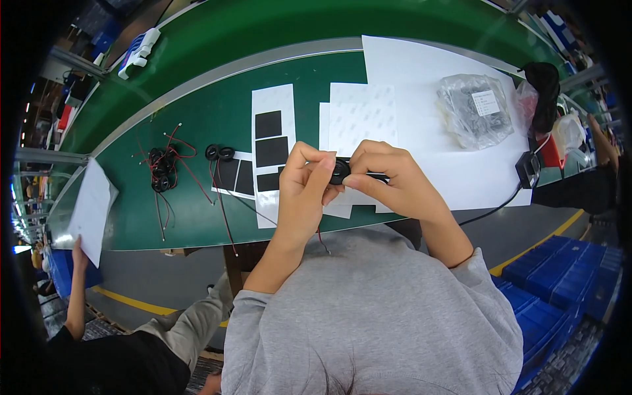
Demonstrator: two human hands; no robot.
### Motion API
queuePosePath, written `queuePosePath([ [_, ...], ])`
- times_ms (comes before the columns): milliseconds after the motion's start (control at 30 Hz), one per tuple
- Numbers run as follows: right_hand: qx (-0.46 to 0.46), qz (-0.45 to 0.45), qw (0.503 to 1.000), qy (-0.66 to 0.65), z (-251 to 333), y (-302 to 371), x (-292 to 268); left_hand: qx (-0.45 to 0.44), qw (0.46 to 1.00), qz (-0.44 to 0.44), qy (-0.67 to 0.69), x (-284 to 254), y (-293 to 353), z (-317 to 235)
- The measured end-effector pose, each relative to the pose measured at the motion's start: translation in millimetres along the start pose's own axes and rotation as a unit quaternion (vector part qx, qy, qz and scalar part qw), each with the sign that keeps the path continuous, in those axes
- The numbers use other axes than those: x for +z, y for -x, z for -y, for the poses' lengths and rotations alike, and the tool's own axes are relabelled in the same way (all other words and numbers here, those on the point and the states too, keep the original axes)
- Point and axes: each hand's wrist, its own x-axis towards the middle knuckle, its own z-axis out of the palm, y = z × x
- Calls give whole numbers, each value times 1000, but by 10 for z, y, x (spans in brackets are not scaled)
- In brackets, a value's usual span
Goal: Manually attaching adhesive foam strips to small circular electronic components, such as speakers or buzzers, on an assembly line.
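Observation:
My left hand (303, 191) and my right hand (392, 178) meet above the table's near edge, fingers pinched on a small round black part (340, 172). A thin red and dark wire (322, 241) hangs below my left hand, apparently from this part. To the left, a pair of similar round black parts (220, 153) lies with wires trailing to the near edge. Farther left sits a tangled pile of such wired parts (161, 168). Beside my left hand, a white backing sheet (273, 99) carries black rectangular pads (271, 151); another sheet with dark pads (237, 175) is partly under it.
White paper sheets (421, 72) cover the table's right half. On them lies a clear plastic bag (475, 108) with a label. A black box on a cable (527, 170) is at the right edge. At left, another person's hand (79, 253) holds white paper (92, 210). Blue crates (553, 276) stand lower right.

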Motion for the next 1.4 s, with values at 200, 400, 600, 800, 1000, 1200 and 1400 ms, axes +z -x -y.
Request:
queuePosePath([
  [200, 2, -15, 996, 85, 39, 17, -4, 44, 997, -3, -60, 17, -2, 23],
  [400, -31, -28, 998, 47, -29, 12, -16, -7, 999, 44, 19, -12, -16, 9],
  [600, -30, -36, 999, -14, -8, 4, 6, -17, 994, 66, 86, -63, -32, 21],
  [800, -19, -44, 999, -20, -15, 4, 16, 3, 1000, -18, 12, -10, -22, -4],
  [1000, -6, -37, 997, -72, -47, -3, 20, -59, 990, 59, 116, -28, -27, -21],
  [1200, -16, -32, 999, -24, -97, 28, -7, -46, 998, 47, 18, -18, -60, 40],
  [1400, -18, -46, 994, 95, -78, 48, -17, -63, 997, 39, 11, 20, -68, 29],
])
